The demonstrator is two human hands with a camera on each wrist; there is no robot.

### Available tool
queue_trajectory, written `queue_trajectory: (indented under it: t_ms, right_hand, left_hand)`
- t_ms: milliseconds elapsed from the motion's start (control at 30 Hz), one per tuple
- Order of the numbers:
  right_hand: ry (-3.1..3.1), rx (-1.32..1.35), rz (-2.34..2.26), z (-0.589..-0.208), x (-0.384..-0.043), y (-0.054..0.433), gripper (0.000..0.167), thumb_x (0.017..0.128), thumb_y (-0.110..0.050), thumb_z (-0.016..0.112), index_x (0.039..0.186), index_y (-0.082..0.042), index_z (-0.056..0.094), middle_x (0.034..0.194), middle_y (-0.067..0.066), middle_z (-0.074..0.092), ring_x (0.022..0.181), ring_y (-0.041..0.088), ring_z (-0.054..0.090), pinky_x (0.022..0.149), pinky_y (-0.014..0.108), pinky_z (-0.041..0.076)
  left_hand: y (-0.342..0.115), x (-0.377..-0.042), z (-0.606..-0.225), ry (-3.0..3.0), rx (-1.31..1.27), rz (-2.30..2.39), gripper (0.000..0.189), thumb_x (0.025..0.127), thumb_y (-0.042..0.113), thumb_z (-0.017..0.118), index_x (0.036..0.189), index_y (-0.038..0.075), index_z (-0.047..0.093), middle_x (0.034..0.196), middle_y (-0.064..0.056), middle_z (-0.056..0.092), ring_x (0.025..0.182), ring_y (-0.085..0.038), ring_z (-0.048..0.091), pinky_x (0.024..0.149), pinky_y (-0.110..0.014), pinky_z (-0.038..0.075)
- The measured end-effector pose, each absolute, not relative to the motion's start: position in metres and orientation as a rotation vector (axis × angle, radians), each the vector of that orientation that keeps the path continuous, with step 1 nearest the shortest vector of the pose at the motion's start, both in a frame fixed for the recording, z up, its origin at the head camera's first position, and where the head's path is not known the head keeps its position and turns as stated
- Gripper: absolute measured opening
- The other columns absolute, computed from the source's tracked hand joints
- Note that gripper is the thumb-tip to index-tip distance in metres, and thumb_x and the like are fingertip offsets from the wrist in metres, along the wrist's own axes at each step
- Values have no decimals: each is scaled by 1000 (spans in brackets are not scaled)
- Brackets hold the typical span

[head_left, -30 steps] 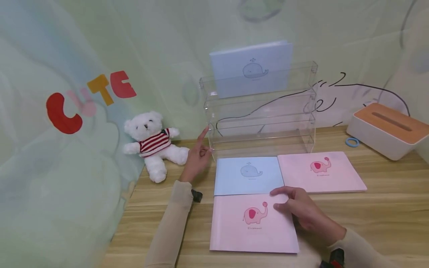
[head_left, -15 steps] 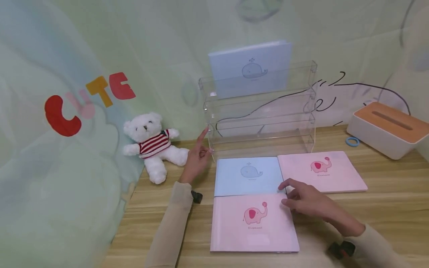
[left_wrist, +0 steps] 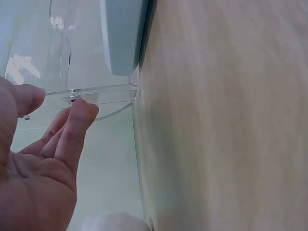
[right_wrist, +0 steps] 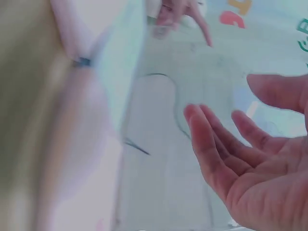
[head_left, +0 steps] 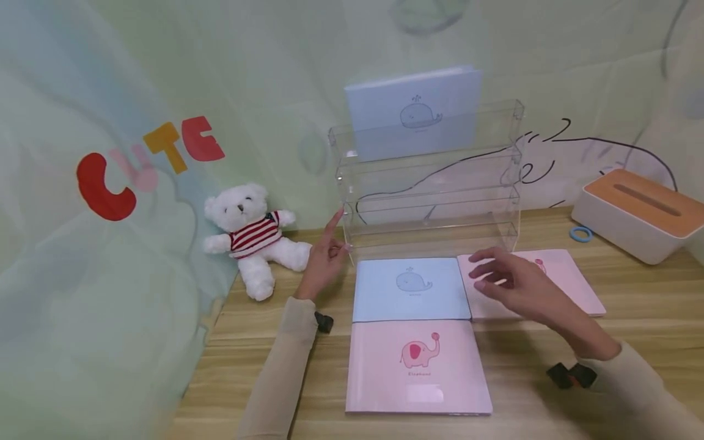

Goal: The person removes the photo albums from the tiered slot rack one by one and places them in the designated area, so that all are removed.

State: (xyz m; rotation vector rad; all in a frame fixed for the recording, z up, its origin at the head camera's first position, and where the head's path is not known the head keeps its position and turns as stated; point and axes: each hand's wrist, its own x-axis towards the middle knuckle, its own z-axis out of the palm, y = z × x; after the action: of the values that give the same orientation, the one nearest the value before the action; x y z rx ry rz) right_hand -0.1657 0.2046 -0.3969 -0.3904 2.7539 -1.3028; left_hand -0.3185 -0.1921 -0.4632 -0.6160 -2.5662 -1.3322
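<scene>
My left hand touches the left side of a clear tiered acrylic rack with its fingertips; the left wrist view shows the thumb apart from the fingers. My right hand hovers with loosely bent fingers over the right pink elephant notebook, holding nothing and partly hiding its picture. Beside that one a blue whale notebook lies flat before the rack. Nearer to me lies another pink elephant notebook. In the top tier stands a blue whale notebook, with a further edge showing behind it.
Left of the rack, a white teddy bear in a striped shirt sits against the backdrop. A white tissue box with a wood-look lid stands at right, beside a small blue ring. Everything on the wooden table sits before a printed cloth.
My right hand has lifted off the near pink notebook and moved up and right, over the right pink one. My left hand stays at the rack; the notebooks have not moved.
</scene>
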Motion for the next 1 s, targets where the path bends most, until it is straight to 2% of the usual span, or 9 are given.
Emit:
queue_trajectory:
  t_ms: [100, 200, 300, 367, 467, 533, 800, 867, 1000]
  right_hand:
    - [2769, -393, -1379, -380, -178, 210, 48, 108, -24, 66, 152, -12, 52, 144, 19, 67, 131, 40, 66, 97, 26, 59]
    - [2758, -403, -1481, -366, -190, 215, 54, 109, -26, 64, 158, -14, 46, 153, 20, 60, 138, 41, 60, 93, 9, 49]
    - [2763, -418, -1576, -353, -200, 216, 57, 109, -27, 64, 161, -17, 43, 158, 17, 57, 142, 39, 57, 93, 4, 46]
    - [2777, -430, -1640, -345, -207, 216, 57, 109, -24, 64, 161, -18, 42, 159, 16, 55, 139, 25, 60, 95, 3, 46]
    - [2798, -442, -1728, -333, -215, 216, 56, 109, -20, 64, 160, -17, 44, 160, 16, 55, 131, 5, 60, 98, 3, 45]
    - [2815, -439, -1768, -326, -221, 216, 57, 108, -21, 65, 161, -17, 44, 160, 16, 54, 127, -2, 57, 100, 4, 44]
    - [2807, -429, -1895, -295, -243, 219, 60, 107, -22, 66, 162, -22, 43, 164, 10, 51, 146, 18, 52, 108, 8, 45]
    - [2798, -435, -1917, -288, -249, 219, 60, 108, -23, 66, 163, -24, 42, 166, 7, 50, 150, 20, 49, 117, 16, 43]
    - [2755, -455, -1985, -277, -259, 216, 62, 107, -23, 65, 164, -27, 39, 172, 4, 42, 161, 23, 37, 134, 38, 29]
  left_hand:
    - [-191, -319, -465, -2567, -612, -1333, 85, 106, 11, 65, 169, 51, 23, 101, -16, 79, 73, -15, 62, 72, -27, 51]
    - [-191, -318, -466, -2568, -603, -1333, 85, 106, 11, 66, 168, 52, 23, 101, -15, 80, 73, -15, 62, 72, -27, 51]
    - [-191, -318, -466, -2561, -606, -1326, 85, 106, 11, 66, 168, 52, 24, 100, -15, 80, 70, -15, 59, 70, -28, 49]
    - [-191, -318, -465, -2558, -609, -1321, 85, 106, 11, 66, 168, 52, 24, 100, -15, 79, 71, -16, 59, 71, -28, 49]
    - [-191, -318, -464, -2562, -610, -1322, 85, 106, 11, 66, 168, 51, 25, 101, -15, 79, 75, -16, 64, 73, -27, 52]
    - [-191, -318, -463, -2567, -609, -1321, 84, 106, 11, 66, 168, 51, 25, 102, -16, 79, 78, -17, 67, 75, -27, 53]
    - [-191, -318, -461, -2576, -631, -1305, 81, 107, 10, 64, 167, 50, 29, 103, -18, 80, 79, -24, 70, 74, -29, 54]
    - [-191, -318, -461, -2581, -626, -1310, 81, 107, 10, 64, 167, 51, 28, 104, -17, 80, 80, -24, 71, 75, -30, 55]
    - [-192, -318, -462, -2590, -615, -1324, 81, 107, 10, 64, 167, 52, 28, 104, -17, 79, 79, -22, 69, 74, -30, 54]
